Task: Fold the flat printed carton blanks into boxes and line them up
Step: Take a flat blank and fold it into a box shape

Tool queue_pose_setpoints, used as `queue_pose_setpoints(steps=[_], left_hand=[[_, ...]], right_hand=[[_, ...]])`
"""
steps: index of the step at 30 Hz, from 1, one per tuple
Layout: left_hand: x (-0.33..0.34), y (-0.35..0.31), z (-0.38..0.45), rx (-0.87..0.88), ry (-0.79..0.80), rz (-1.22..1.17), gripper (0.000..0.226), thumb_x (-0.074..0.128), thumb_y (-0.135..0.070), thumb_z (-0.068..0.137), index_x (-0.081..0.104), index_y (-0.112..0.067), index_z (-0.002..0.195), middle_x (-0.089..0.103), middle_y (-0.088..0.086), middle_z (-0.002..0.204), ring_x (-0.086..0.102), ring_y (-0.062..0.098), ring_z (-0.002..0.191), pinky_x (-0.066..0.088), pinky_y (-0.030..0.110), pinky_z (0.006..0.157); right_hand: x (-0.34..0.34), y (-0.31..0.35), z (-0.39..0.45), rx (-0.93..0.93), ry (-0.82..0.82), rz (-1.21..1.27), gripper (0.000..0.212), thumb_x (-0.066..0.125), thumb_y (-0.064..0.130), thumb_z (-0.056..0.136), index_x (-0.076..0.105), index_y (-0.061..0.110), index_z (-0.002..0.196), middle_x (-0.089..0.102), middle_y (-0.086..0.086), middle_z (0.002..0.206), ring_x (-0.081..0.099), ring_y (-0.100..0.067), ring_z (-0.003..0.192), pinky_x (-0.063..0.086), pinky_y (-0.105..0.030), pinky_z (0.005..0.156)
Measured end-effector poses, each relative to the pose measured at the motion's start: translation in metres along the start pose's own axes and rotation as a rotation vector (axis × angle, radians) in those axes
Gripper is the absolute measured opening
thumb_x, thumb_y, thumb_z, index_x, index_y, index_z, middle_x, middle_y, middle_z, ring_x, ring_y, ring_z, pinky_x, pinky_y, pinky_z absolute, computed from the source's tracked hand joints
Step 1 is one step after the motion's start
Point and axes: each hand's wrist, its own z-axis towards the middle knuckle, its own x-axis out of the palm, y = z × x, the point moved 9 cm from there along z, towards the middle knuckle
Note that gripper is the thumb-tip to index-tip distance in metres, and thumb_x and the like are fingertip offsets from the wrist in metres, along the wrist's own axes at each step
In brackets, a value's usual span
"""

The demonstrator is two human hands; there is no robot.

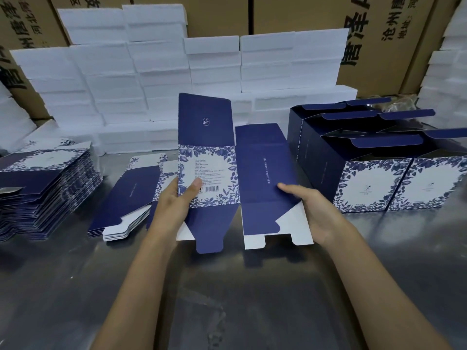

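- Pinching the left edge of the carton blank (pixel 235 173), the left hand (pixel 174 205) has its thumb (pixel 194 185) flat on the printed floral panel near the barcode, with the other fingers behind the card and out of sight.
- Right hand (pixel 313 213) holds the blank's right edge: one digit lies straight across the plain blue panel, the palm cups the white underside of the lower flap; the remaining fingers are hidden, so their curl cannot be told.
- Blank is held just above the bench (pixel 227 299), partly opened, top flap upright, bottom flaps hanging toward the viewer.
- Handling judgement: thin printed card, light, stiff along the panels and weak at the score lines; likely smooth to the touch. Best held at panel edges next to the creases, so the sleeve squares up without denting the print. Loose flaps could catch or crumple if squeezed.
- Left of the hands: a small pile of flat blanks (pixel 126 198) just beside the left wrist, and a taller stack of blanks (pixel 43 185) farther left.
- Right: folded boxes (pixel 379 160) stand in rows with top flaps open, close to the right hand; a new box has to join them without knocking these flaps.
- Behind: white foam boxes (pixel 164 72) stacked against brown shipping cartons (pixel 379 34).
- Near bench area is bare steel.
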Motion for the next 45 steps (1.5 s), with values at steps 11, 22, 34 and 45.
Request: queue_pose_setpoints(steps=[11,22,34,45], left_hand=[[-0.005,0.001,0.0,-0.001,-0.06,0.054,0.022,0.053,-0.051,0.099,0.064,-0.047,0.08,0.061,-0.045,0.066,0.063,-0.018,0.062,0.05,0.022,0.062],[-0.013,0.005,0.006,-0.043,-0.124,0.102,0.033,0.052,-0.055,0.098,0.061,-0.036,0.072,0.061,-0.041,0.062,0.061,-0.014,0.067,0.041,0.021,0.071],[0.005,-0.008,0.001,0.107,-0.068,0.035,0.034,0.066,-0.044,0.091,0.058,-0.046,0.125,0.064,-0.016,0.129,0.063,0.0,0.115,0.048,0.024,0.097],[0.074,-0.006,-0.026,-0.016,0.352,0.015,0.074,0.064,-0.023,0.08,0.04,-0.048,0.145,0.043,-0.027,0.148,0.042,-0.006,0.134,0.038,0.021,0.102]], right_hand=[[-0.002,0.006,-0.002,-0.024,0.004,-0.143,0.02,0.069,0.021,0.091,0.078,0.017,0.108,0.075,-0.01,0.115,0.074,-0.028,0.103,0.058,-0.04,0.086],[-0.006,0.007,-0.002,-0.022,-0.056,-0.24,0.035,0.068,0.046,0.093,0.077,0.019,0.114,0.077,-0.006,0.112,0.075,-0.025,0.102,0.061,-0.035,0.076],[-0.016,0.02,-0.013,-0.019,-0.131,-0.069,0.027,0.072,0.039,0.087,0.082,0.018,0.101,0.078,-0.009,0.104,0.078,-0.025,0.081,0.059,-0.031,0.055],[0.016,0.026,-0.007,-0.166,0.054,-0.195,0.054,0.038,0.065,0.099,0.061,0.036,0.137,0.066,0.007,0.132,0.062,-0.012,0.106,0.048,-0.029,0.076]])
